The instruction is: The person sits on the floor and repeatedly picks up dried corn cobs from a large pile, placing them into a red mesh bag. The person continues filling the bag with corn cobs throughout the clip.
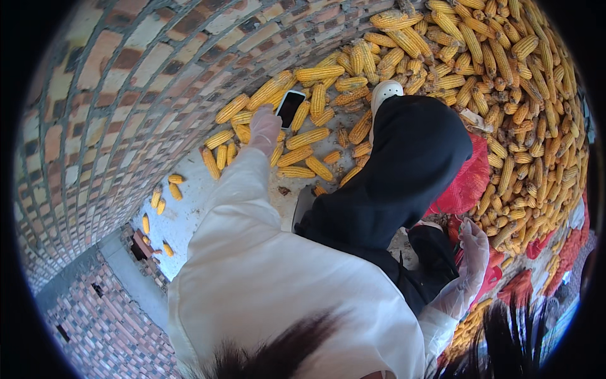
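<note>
My left hand [264, 127], in a clear plastic glove, reaches down among yellow corn cobs [307, 138] by the brick wall. Its fingers are beside a smartphone [290, 110] with a dark screen and pale rim, which lies tilted on the cobs. The fingertips are partly hidden, so I cannot tell whether they grip a cob or the phone. On the other side, my right hand [473, 248], also gloved, has its fingers curled at the edge of a red mesh bag [466, 182]. Part of the bag is hidden behind my dark-trousered leg.
A large heap of corn cobs [511, 94] rises on the right. The brick wall [156, 80] borders the left side. Several loose cobs [175, 191] lie on the concrete floor [189, 177]. More red mesh sacking [516, 286] lies at the lower right.
</note>
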Demonstrator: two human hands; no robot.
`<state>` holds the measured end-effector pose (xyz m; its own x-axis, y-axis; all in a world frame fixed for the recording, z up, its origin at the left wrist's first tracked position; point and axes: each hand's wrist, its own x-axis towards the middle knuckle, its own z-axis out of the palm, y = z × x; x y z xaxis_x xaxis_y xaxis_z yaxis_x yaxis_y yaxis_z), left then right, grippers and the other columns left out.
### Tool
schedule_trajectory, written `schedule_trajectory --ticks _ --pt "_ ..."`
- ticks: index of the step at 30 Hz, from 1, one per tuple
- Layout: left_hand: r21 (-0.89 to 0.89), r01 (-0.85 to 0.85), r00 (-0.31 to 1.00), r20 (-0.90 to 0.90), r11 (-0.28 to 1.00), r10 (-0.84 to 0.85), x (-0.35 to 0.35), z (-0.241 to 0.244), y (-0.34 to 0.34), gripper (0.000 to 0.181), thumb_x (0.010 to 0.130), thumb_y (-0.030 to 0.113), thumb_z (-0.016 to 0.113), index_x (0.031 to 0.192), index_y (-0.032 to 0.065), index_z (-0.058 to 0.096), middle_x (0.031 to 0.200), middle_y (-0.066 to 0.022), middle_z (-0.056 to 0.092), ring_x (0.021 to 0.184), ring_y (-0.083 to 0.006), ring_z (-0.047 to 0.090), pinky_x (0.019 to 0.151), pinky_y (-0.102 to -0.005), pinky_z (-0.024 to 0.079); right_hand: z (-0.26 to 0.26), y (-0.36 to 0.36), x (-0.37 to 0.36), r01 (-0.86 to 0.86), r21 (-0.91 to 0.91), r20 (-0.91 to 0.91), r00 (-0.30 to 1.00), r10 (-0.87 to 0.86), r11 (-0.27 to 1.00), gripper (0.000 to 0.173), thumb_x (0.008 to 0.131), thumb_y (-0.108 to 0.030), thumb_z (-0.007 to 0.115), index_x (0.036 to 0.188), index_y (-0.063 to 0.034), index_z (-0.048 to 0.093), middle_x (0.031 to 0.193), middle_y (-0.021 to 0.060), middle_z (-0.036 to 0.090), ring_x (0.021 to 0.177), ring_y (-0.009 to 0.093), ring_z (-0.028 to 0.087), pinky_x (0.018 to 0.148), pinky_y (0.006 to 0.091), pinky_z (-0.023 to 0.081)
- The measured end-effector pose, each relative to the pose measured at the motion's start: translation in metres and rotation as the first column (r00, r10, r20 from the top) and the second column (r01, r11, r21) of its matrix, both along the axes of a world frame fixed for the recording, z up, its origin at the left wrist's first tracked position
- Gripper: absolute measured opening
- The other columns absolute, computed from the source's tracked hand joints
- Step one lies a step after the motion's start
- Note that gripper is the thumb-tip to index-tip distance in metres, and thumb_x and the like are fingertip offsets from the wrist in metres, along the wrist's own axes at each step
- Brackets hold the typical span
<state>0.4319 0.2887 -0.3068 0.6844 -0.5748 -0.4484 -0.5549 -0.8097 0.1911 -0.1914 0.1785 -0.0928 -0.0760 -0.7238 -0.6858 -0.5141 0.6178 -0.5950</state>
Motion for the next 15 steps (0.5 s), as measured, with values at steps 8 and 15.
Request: schedule_trajectory --ticks 8,15 --pt "0.079 0.318 0.948 0.000 0.945 -0.319 -0.005 -0.068 -0.104 0.045 0.097 0.016 0.060 0.142 0.0105 0.057 0.131 -0.0159 0.068 0.118 -0.0348 0.067 0.098 -0.0479 0.053 0.012 0.009 0.009 0.019 -0.015 -0.162 0.987 -0.021 1.000 0.045 0.102 -0.029 0.071 0.135 0.0017 0.066 0.092 -0.0063 0.064 0.080 0.002 0.054 0.074 0.0182 0.042" --pt "0.168 0.722 0.612 0.297 0.671 -0.733 0.055 -0.131 -0.047 0.016 0.085 0.016 0.065 0.078 0.0083 0.076 0.089 -0.0152 0.075 0.094 -0.0371 0.072 0.075 -0.0478 0.056 0.050 -0.038 0.075 -0.218 0.071 -0.420 0.878 0.228 0.973 0.056 0.098 -0.027 0.069 0.144 0.0035 0.058 0.123 0.0190 0.072 0.112 0.020 0.068 0.098 0.0296 0.049"
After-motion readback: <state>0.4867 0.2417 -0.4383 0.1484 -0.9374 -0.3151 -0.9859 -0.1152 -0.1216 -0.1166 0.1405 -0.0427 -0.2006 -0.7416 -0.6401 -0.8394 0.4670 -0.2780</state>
